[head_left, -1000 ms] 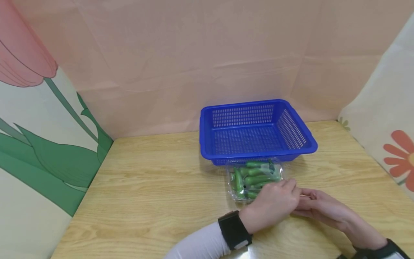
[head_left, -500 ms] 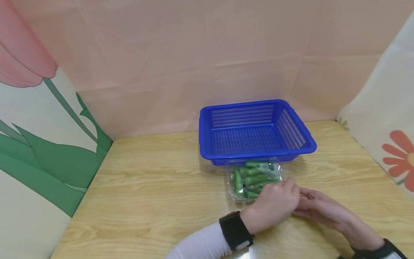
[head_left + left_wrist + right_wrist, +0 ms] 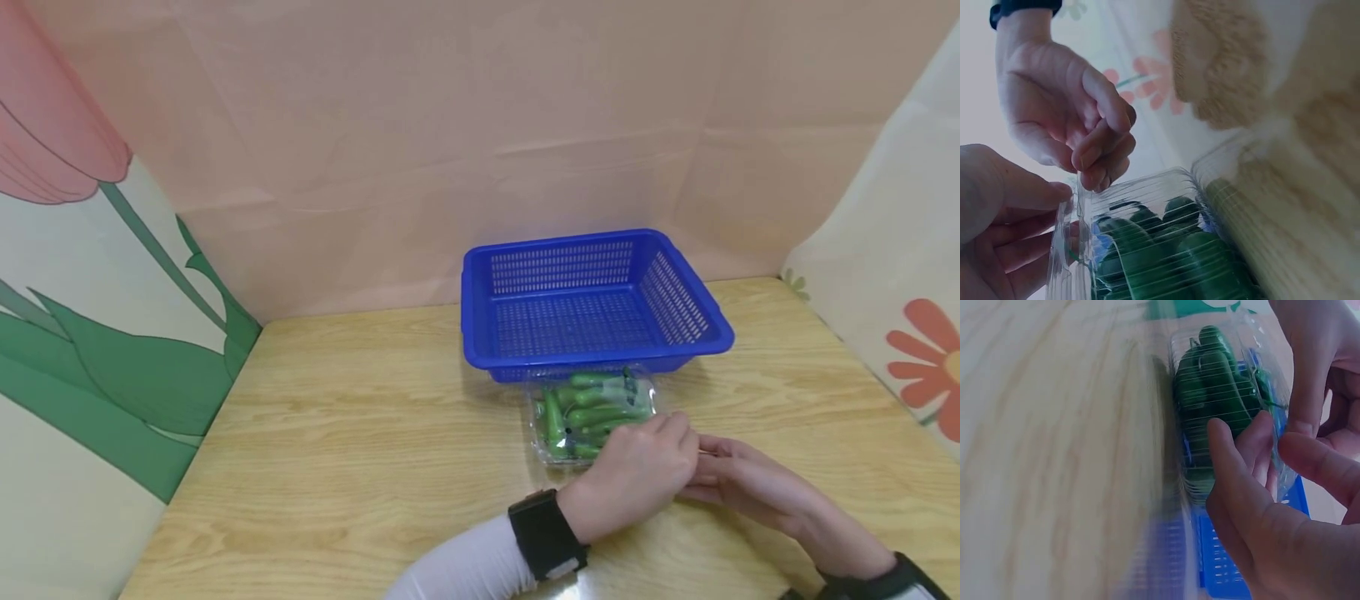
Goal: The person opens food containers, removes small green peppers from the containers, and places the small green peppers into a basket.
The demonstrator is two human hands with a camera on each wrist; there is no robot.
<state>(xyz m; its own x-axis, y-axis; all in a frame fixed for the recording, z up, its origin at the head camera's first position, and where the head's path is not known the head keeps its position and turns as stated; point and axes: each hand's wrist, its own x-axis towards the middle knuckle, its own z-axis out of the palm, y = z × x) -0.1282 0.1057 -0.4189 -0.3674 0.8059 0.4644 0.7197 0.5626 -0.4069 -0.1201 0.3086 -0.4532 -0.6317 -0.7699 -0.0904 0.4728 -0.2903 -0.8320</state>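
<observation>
A clear plastic clamshell box [image 3: 536, 433] packed with green peppers [image 3: 600, 414] rests on the table, just in front of a blue basket. My left hand [image 3: 637, 467] pinches the box's near right edge; the left wrist view has its thumb on top of the rim and the fingers below. Close beside it, my right hand [image 3: 757, 487] grips the same edge, its thumb [image 3: 1316, 459] at the rim and its fingers [image 3: 1235, 456] along the ribbed side. The two thumbs come near each other there. In the head view, my left hand covers the box's near right corner.
Behind the box stands the blue perforated basket [image 3: 476, 333], with nothing in it. The wooden table [image 3: 337, 450] runs back to a pink cloth backdrop [image 3: 360, 167]. Flower-printed panels [image 3: 900, 242] flank both sides.
Both hands stay at the same edge of the box, with hardly any shift. The box and basket have not moved.
</observation>
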